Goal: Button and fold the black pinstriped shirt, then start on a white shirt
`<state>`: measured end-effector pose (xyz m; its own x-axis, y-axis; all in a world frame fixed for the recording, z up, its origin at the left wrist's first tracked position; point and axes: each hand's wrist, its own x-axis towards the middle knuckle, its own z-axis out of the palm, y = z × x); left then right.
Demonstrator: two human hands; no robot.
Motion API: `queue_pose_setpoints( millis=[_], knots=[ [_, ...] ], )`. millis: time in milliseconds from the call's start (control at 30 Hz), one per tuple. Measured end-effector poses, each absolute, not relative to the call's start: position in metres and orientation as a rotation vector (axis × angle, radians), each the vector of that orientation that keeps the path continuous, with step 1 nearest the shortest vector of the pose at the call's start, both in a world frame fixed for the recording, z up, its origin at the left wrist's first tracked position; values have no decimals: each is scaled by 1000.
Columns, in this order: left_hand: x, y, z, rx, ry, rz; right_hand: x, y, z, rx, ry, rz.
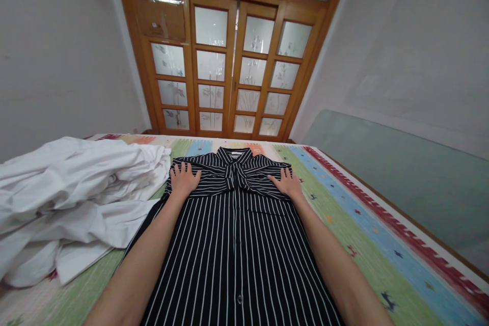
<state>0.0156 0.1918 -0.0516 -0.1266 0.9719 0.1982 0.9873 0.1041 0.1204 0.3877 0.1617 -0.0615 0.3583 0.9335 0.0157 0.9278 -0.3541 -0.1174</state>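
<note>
Nearest the camera, a black shirt with white stripes (237,254) is lying front up on a patterned cover (328,198), its lower end running out of view. Wooden doors (232,61) are standing past the cover's far edge, which is passing just beyond the collar (224,155). Rightward, a broad strip of cover is showing between the forearm (332,244) and a red border (362,191); leftward, a pile of white cloth (76,193) is crowding the shirt closely. Both sleeves are lying across the chest, bunching mid-way. Left hand (185,179) and right hand (287,182) are resting on opposite sides of this folded band, each grip spreading flat, fingers apart. Inside the collar, a pale label (237,153) is showing, too small to read.
</note>
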Motion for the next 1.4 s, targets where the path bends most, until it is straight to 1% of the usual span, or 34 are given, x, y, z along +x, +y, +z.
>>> queue_pose_setpoints(
  millis=[67, 133, 233, 300, 400, 533, 600, 733, 867, 967, 1067, 1167, 1400],
  knots=[
    [15, 194, -52, -2082, -2213, -378, 386, 161, -61, -2497, -1739, 31],
    [14, 198, -52, -2286, -2032, -363, 386, 160, -61, -2418, -1845, -77],
    [15, 206, -51, -2610, -1771, -226, 388, 162, -62, -2059, -2201, -227],
    [18, 211, -49, -2661, -1787, -141, 391, 166, -63, -1823, -2383, -239],
    [27, 214, -46, -2612, -1955, -70, 396, 173, -68, -1699, -2457, -185],
    [40, 217, -45, -2502, -2063, -62, 401, 181, -74, -1718, -2452, -93],
    [44, 220, -45, -2496, -1988, -58, 402, 182, -75, -1747, -2455, -61],
    [48, 233, -39, -2669, -1741, -15, 401, 182, -73, -1771, -2446, -37],
    [60, 247, -27, -2695, -1910, 36, 400, 181, -72, -1765, -2410, -37],
    [72, 251, -29, -2576, -1974, -105, 400, 183, -74, -1747, -2379, -49],
    [79, 249, -42, -2447, -1876, -294, 400, 185, -77, -1733, -2339, -58],
    [78, 248, -53, -2493, -1770, -362, 398, 185, -80, -1729, -2295, -94],
    [76, 251, -50, -2586, -1846, -225, 369, 193, -65, -1829, -2052, -323]
  ],
)
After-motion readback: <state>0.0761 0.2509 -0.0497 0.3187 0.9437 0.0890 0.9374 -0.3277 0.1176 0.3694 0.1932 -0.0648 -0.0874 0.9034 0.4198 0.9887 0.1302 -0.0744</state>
